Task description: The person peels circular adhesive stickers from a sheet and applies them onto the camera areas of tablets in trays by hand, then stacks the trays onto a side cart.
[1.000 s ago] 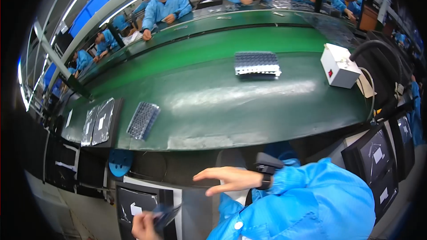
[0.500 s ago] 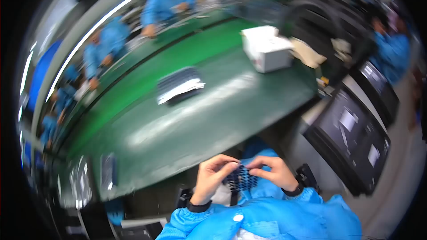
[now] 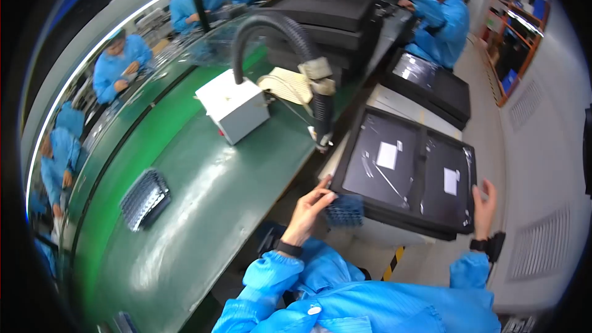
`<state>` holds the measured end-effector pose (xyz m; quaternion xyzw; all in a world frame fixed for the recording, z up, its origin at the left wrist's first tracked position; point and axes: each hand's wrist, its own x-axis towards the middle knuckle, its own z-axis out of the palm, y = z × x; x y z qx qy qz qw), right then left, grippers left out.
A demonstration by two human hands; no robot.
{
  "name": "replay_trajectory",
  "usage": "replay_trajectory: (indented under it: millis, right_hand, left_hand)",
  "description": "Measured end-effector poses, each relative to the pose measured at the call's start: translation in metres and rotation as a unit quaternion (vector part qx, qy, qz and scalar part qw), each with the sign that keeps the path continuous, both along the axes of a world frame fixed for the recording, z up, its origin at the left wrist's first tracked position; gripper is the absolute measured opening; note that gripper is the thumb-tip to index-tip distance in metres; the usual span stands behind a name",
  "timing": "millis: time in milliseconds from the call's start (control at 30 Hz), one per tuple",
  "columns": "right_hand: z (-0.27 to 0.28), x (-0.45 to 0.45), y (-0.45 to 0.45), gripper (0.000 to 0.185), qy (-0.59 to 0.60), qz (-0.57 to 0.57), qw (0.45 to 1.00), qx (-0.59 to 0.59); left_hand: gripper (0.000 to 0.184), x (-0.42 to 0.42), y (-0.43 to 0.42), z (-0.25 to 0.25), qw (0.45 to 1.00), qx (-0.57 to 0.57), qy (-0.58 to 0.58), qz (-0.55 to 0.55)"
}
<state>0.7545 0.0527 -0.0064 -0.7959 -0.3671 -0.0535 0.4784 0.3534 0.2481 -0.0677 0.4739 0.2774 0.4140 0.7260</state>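
My left hand (image 3: 308,211) pinches a translucent piece of film with a dark grid pattern (image 3: 344,211), which hangs off to the right of the fingertips. The film overlaps the near left corner of a black tray (image 3: 421,176). Two flat dark panels with white labels lie side by side in that tray under shiny clear wrap. My right hand (image 3: 485,209) is at the tray's right edge, with fingers raised and apart and nothing between them. Whether it touches the rim I cannot tell.
A green conveyor table (image 3: 203,222) runs along the left, bearing a dark glossy packet (image 3: 145,200). A white box (image 3: 234,106) and a thick black hose (image 3: 296,43) stand beyond. Another black tray (image 3: 430,86) lies behind mine. A co-worker (image 3: 441,21) stands at the back right.
My view has swung right towards the trays. My hands, earlier together on the film in front of my body, have parted; the right let go and moved to the tray's right side.
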Motion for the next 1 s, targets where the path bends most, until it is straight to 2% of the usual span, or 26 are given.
replay_trajectory:
  millis: [33, 67, 100, 133, 167, 200, 233, 267, 300, 333, 533, 633, 667, 733, 800, 833, 867, 900, 933, 1000]
  right_hand:
    - [-0.031, 0.045, -0.020, 0.055, -0.080, -0.029, 0.994, -0.064]
    - [-0.050, 0.068, -0.033, 0.061, -0.026, -0.034, 0.995, -0.093]
    - [-0.064, 0.086, -0.041, 0.065, 0.112, 0.026, 0.989, -0.096]
    - [-0.053, 0.083, -0.041, 0.065, 0.239, 0.133, 0.956, -0.110]
    - [-0.053, 0.088, -0.040, 0.064, 0.272, 0.121, 0.936, -0.187]
    - [-0.094, 0.120, -0.041, 0.062, 0.209, 0.133, 0.958, -0.146]
    - [-0.102, 0.126, -0.033, 0.065, 0.208, 0.119, 0.965, -0.105]
    - [-0.068, 0.108, -0.024, 0.069, 0.302, 0.034, 0.913, -0.272]
    - [-0.057, 0.105, -0.015, 0.074, 0.361, 0.018, 0.888, -0.285]
    - [-0.042, 0.085, -0.007, 0.072, 0.379, 0.023, 0.888, -0.258]
    - [-0.044, 0.063, 0.018, 0.072, 0.322, 0.006, 0.915, -0.245]
    - [-0.048, 0.051, 0.024, 0.072, 0.288, -0.009, 0.927, -0.239]
    - [-0.048, 0.049, 0.022, 0.072, 0.275, -0.016, 0.931, -0.240]
    - [-0.044, 0.049, 0.015, 0.072, 0.245, -0.034, 0.938, -0.241]
    - [-0.035, 0.050, -0.002, 0.072, 0.213, -0.060, 0.945, -0.241]
    - [-0.029, 0.051, -0.016, 0.072, 0.197, -0.080, 0.947, -0.241]
    - [-0.024, 0.049, -0.033, 0.072, 0.183, -0.102, 0.949, -0.237]
    - [-0.026, 0.047, -0.039, 0.065, 0.305, -0.118, 0.925, -0.196]
    - [-0.093, 0.133, -0.068, 0.073, 0.176, -0.060, 0.955, -0.231]
    - [-0.102, 0.113, -0.089, 0.078, 0.165, -0.078, 0.977, -0.110]
  left_hand:
    - [0.017, 0.007, 0.009, -0.007, 1.000, -0.003, 0.000, -0.027]
    - [0.019, 0.013, 0.012, 0.003, 0.999, 0.011, 0.025, -0.038]
    - [0.021, 0.019, 0.014, 0.010, 0.997, 0.034, 0.058, -0.039]
    - [0.023, 0.022, 0.019, 0.015, 0.992, 0.049, 0.090, -0.076]
    - [0.025, 0.027, 0.023, 0.007, 0.990, -0.021, 0.076, -0.116]
    - [0.024, 0.031, 0.025, 0.008, 0.990, 0.014, 0.080, -0.114]
    - [0.023, 0.037, 0.027, -0.002, 0.986, 0.130, 0.082, -0.060]
    - [0.023, 0.044, 0.028, -0.012, 0.985, 0.140, 0.092, -0.039]
    - [0.023, 0.048, 0.027, -0.015, 0.982, 0.152, 0.101, -0.037]
    - [0.022, 0.051, 0.028, -0.020, 0.971, 0.193, 0.140, -0.028]
    - [0.024, 0.063, 0.004, -0.008, 0.943, 0.220, 0.251, 0.021]
    - [0.023, 0.065, -0.029, 0.000, 0.941, 0.218, 0.252, 0.050]
    - [0.022, 0.063, -0.044, 0.004, 0.963, 0.173, 0.196, 0.063]
    - [0.022, 0.055, -0.064, 0.014, 0.976, 0.115, 0.181, 0.044]
    - [0.023, 0.054, -0.063, -0.001, 0.996, 0.006, 0.060, 0.070]
    - [0.023, 0.050, -0.057, 0.007, 0.995, -0.088, -0.004, 0.039]
    - [0.022, 0.050, -0.053, 0.014, 0.997, -0.054, -0.010, 0.062]
    - [0.023, 0.046, -0.048, 0.021, 0.998, -0.055, 0.026, 0.016]
    - [0.024, 0.038, -0.045, 0.034, 0.996, -0.054, 0.064, -0.031]
    - [0.024, 0.035, -0.053, 0.043, 0.995, -0.013, 0.070, -0.076]
